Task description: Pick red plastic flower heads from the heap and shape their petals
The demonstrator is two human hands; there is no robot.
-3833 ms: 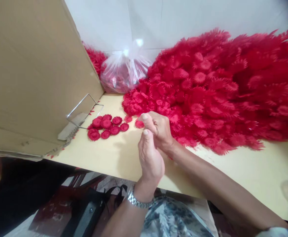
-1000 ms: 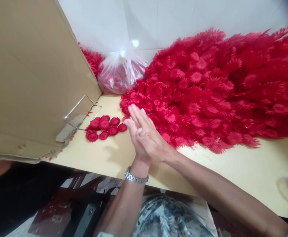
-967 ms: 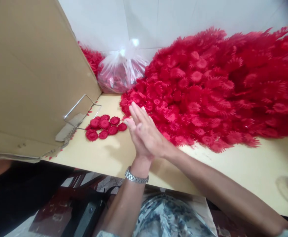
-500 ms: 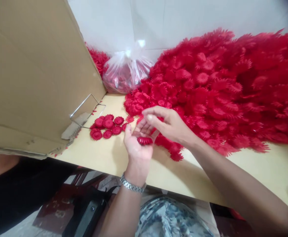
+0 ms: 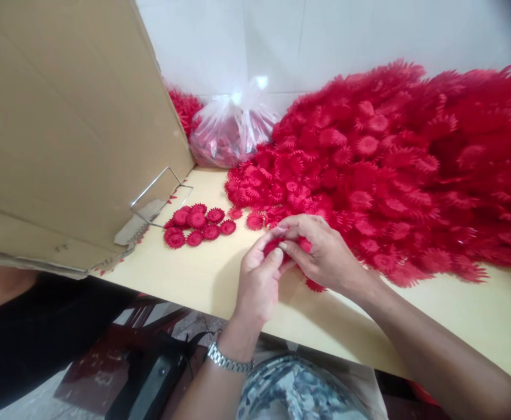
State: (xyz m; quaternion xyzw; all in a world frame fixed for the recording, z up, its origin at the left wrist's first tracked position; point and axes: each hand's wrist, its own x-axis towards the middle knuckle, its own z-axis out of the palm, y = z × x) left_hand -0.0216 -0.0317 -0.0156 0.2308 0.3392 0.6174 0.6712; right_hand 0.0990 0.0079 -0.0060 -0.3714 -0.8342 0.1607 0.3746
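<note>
My left hand (image 5: pixel 261 274) and my right hand (image 5: pixel 328 251) meet over the front part of the table, thumbs close together. Between their fingers is a red flower-shaped piece (image 5: pixel 271 245), pinched by my left hand and touched by the closed fingers of my right; much of it is hidden. Just behind the hands spreads a big heap of red fringed flower pieces (image 5: pixel 367 146). To their left lies a small group of thicker, cupped red flower pieces (image 5: pixel 197 220).
A tall cardboard sheet (image 5: pixel 72 116) stands at the left, with a bent wire frame (image 5: pixel 150 192) by its foot. Against the wall sits a tied clear plastic bag (image 5: pixel 231 137) of red pieces. Another person's dark-clothed arm or leg (image 5: pixel 58 326) shows at lower left.
My left hand, palm up with a red piece lying on it before, has turned and closed its fingers. My right hand has come down to meet it at the red piece.
</note>
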